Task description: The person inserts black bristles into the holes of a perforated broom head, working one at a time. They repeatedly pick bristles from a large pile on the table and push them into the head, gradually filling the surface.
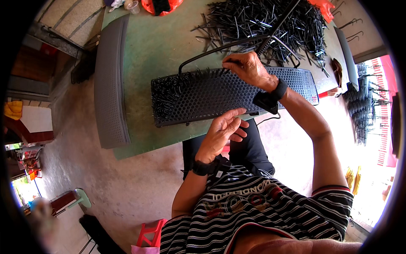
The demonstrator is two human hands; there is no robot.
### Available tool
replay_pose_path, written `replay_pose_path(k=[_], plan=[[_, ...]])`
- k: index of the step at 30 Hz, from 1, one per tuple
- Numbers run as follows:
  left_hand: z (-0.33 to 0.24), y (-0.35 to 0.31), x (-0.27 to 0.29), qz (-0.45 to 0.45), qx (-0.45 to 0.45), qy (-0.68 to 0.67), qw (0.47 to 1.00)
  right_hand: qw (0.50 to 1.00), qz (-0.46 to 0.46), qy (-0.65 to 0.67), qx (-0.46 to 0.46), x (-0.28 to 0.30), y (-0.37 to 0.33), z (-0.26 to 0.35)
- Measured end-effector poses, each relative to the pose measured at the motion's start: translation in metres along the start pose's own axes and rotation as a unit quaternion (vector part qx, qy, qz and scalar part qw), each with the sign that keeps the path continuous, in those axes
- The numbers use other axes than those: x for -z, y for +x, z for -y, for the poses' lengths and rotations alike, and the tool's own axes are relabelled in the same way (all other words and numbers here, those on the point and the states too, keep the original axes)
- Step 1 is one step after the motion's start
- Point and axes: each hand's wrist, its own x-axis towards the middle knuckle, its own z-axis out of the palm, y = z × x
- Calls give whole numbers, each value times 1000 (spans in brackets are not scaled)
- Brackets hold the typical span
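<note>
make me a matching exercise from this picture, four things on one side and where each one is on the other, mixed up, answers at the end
Things
1. left hand
2. heap of black strips
3. red stool
4. grey perforated sheets

Places
A. on the floor, near the lower edge of the picture
B. along the left edge of the green table
C. by the near edge of the black perforated panel
D. on the table, beyond the panel

Pairs: 1-C, 2-D, 3-A, 4-B
</note>
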Motion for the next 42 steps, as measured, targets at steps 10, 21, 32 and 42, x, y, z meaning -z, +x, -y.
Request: replay_pose_path(k=[10,21,32,42], plan=[[0,0,2,-5,-1,-4,1000,1000,-4,-8,-28,1,0,8],[-1,-2,3,-7,-5,-3,1000,997,38,-69,25,-8,9,2],[-4,-2,-8,-81,-86,133,984,985,21,-161,50,12,-18,14],[-24,3,16,-128,-233,708,654,900,-154,-326,-243,180,-209,-66]])
